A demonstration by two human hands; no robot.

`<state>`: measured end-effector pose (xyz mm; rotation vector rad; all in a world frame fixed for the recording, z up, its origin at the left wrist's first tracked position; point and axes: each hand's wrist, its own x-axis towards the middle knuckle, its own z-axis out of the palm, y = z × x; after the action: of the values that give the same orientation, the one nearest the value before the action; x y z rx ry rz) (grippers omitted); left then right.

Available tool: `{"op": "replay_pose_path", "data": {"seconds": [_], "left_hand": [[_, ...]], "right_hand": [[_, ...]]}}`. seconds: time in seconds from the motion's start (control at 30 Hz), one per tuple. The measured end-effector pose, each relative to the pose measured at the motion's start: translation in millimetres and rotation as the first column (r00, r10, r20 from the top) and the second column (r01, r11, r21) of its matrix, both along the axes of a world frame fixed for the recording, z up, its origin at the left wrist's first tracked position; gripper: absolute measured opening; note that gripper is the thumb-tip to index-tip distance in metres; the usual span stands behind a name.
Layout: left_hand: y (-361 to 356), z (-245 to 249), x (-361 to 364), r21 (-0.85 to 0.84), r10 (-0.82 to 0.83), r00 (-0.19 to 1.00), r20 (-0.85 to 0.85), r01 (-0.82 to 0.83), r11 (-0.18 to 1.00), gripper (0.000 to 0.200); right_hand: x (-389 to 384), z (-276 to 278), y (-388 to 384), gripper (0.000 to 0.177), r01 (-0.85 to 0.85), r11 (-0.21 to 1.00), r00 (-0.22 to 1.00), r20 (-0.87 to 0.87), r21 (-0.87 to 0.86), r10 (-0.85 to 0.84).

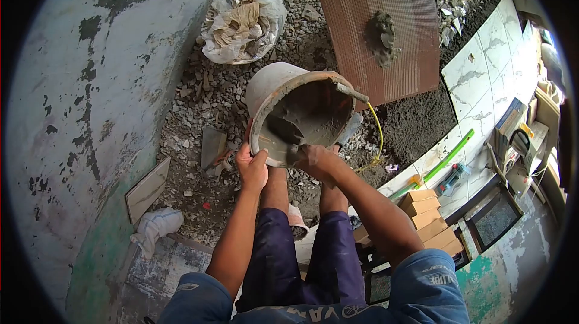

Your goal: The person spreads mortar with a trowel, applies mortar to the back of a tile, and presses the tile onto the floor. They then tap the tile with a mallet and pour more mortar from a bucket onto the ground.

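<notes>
Fingers of the left hand [253, 167] are curled tight over the near rim of the bucket [271, 85], with the thumb on the outside. The bucket is tipped toward the person, so I can look right into it. It sits low on the rubble floor, just past the person's bare knees. Gray wet mortar [322, 120] sticks to its inside. The right hand [315, 158] is at the rim too, close beside the left one. It is closed in a fist around the handle of a trowel [282, 132], and the hand is all smeared with gray mud. The dark blade reaches down into the bucket. A yellow cord [379, 134] hangs from the far side of the bucket. Behind the bucket lies a brown tile [416, 28], flat on the ground, with a lump [381, 37] of mortar on top. A plastic bag [241, 19] full of crumpled paper sits to the left of that tile. White tiles [482, 76] are laid in a row on the right, and a green level [440, 164] lies across them. Some small boxes [425, 212] are stacked near the person's right arm. A white rag [155, 227] lies by the peeling wall [72, 113] on the left.
</notes>
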<state>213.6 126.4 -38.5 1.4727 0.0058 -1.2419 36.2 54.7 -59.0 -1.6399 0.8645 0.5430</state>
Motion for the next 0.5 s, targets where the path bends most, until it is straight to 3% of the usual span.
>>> {"op": "replay_pose_path", "data": {"seconds": [0.13,0.17,0.23,0.27,0.33,0.5], "left_hand": [[4,-13,6,0.007,0.006,0.999,-0.038,-0.006,1.000,0.036],[5,-18,9,0.004,0.006,0.999,-0.036,-0.005,1.000,0.036],[6,-31,16,0.007,0.008,0.999,-0.043,-0.007,1.000,0.035],[12,-42,21,0.002,0.009,0.999,-0.044,-0.009,1.000,0.035],[16,-64,30,-0.009,0.036,0.997,-0.075,-0.036,0.999,0.033],[20,-106,46,0.026,0.090,0.990,-0.106,-0.088,0.996,0.039]], "right_hand": [[2,-2,-24,0.026,0.181,0.934,0.966,0.125,0.307,-0.228],[0,1,-28,0.026,0.181,0.935,0.965,0.127,0.305,-0.228],[-4,6,-37,0.024,0.403,0.665,0.893,-0.109,0.629,-0.437],[-8,6,-37,0.024,0.402,0.669,0.894,-0.108,0.625,-0.436],[-20,8,-40,0.027,0.443,0.462,0.750,-0.035,0.768,-0.661],[-61,50,-59,0.033,0.517,0.446,0.687,-0.043,0.731,-0.725]]}}
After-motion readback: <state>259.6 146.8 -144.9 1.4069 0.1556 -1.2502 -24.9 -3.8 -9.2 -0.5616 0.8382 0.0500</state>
